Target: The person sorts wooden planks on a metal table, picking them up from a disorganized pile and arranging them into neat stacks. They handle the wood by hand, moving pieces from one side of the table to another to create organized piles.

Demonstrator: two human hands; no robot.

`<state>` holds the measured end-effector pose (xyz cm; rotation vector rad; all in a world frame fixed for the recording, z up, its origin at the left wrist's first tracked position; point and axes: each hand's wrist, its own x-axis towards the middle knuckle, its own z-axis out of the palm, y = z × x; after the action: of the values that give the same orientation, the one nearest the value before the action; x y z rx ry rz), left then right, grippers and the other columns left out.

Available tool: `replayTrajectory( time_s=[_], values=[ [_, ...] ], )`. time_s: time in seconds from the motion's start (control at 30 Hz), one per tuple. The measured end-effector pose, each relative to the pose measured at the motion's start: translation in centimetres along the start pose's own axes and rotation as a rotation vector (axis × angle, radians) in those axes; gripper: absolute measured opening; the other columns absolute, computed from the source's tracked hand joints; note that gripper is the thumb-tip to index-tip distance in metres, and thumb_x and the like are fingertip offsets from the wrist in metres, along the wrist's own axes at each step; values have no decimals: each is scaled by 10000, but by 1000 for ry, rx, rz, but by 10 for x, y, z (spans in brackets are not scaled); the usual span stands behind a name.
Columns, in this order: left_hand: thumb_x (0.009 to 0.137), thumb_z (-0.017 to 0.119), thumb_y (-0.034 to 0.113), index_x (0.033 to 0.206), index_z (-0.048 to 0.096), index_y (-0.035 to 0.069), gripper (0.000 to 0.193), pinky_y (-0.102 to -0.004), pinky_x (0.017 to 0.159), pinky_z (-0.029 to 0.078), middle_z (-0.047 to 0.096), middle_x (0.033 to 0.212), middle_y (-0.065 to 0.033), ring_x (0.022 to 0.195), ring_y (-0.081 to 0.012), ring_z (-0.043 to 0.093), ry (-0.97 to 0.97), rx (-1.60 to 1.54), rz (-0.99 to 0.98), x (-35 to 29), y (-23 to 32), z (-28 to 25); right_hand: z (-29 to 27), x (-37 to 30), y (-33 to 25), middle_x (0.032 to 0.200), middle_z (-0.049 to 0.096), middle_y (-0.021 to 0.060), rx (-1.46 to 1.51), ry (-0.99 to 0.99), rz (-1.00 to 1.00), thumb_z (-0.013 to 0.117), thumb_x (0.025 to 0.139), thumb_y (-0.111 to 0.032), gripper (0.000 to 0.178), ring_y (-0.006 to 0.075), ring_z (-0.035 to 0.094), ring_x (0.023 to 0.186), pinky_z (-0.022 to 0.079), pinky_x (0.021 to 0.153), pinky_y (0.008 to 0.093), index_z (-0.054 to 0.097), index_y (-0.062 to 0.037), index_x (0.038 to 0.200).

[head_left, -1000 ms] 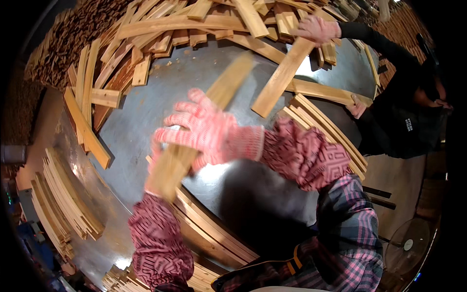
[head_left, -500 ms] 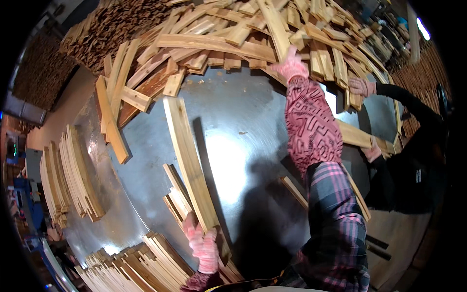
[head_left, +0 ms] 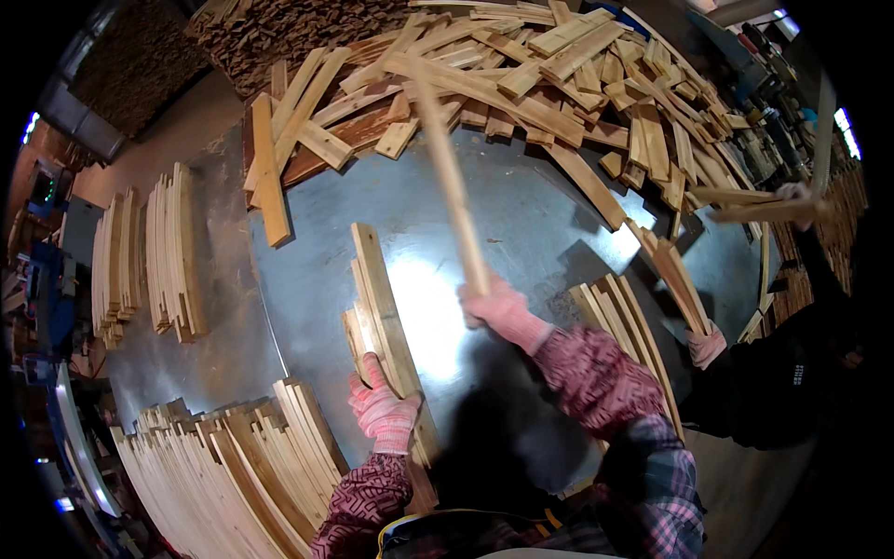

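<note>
My right hand [head_left: 506, 312], in a pink-and-white glove, grips the near end of a wooden board [head_left: 445, 172]. The board is raised over the metal table [head_left: 317, 228] and slants away toward the pile, smeared by motion. Lower and to the left, my left hand [head_left: 384, 415], gloved alike, is closed around the near part of a small bundle of wooden boards [head_left: 377, 303]. These boards stand side by side with their far ends uneven. Its fingertips on the underside are hidden.
A jumbled pile of boards [head_left: 549, 116] covers the table's far side. Rows of boards stand at the near left [head_left: 233, 466] and far left [head_left: 172, 252]. More boards [head_left: 629, 321] stand right of my arm. At the right, a co-worker's gloved hands [head_left: 705, 345] hold boards.
My right hand has come back from the pile, bringing a board with it. My left hand stays on its boards. The co-worker's hands have moved apart, and the view has shifted.
</note>
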<state>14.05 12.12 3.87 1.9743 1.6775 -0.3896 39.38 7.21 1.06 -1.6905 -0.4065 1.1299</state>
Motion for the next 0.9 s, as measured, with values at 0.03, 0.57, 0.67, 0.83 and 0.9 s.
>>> replayTrajectory(
  time_s=[0.03, 0.57, 0.67, 0.83, 0.9],
  values=[
    [708, 840, 403, 1613, 114, 301, 1165, -517, 1137, 347, 214, 1587, -229, 1394, -443, 322, 7, -22, -28, 3, -5, -1, 31, -1, -37, 835, 655, 99, -80, -39, -64, 654, 861, -254, 738, 195, 642, 657, 564, 632, 331, 350, -98, 1515],
    [642, 896, 311, 1601, 204, 111, 1199, -535, 1155, 314, 240, 1548, -329, 1374, -507, 334, 273, 58, 195, 45, -63, 5, -226, 373, -137, 1269, 643, 149, -2007, 1300, -940, 592, 870, -245, 481, 320, 607, 1186, 441, 1075, 430, 591, -91, 1327],
    [694, 862, 267, 1558, 343, 105, 1020, -570, 1117, 340, 265, 1546, -315, 1353, -525, 345, 546, 120, 536, 87, -21, -58, -157, 370, -129, 1200, 680, 129, -1870, 956, -817, 530, 893, -257, 431, 323, 653, 1100, 510, 978, 469, 609, -98, 1286],
    [700, 796, 179, 1364, 587, 95, 702, -555, 1027, 446, 542, 1323, -239, 1167, -429, 540, 909, 455, 998, 152, 111, -159, -47, 201, -144, 1056, 719, 77, -1386, 316, -1324, 579, 799, -146, 401, 275, 681, 1018, 544, 954, 431, 678, -194, 1185],
    [741, 777, 139, 1330, 605, 77, 616, -478, 926, 519, 621, 1212, -194, 1036, -342, 625, 789, 335, 968, 193, 98, -163, -33, 185, -159, 1265, 666, 74, -1312, 275, -1602, 661, 706, -116, 640, 287, 626, 1180, 454, 1072, 449, 608, -146, 1343]
  ],
)
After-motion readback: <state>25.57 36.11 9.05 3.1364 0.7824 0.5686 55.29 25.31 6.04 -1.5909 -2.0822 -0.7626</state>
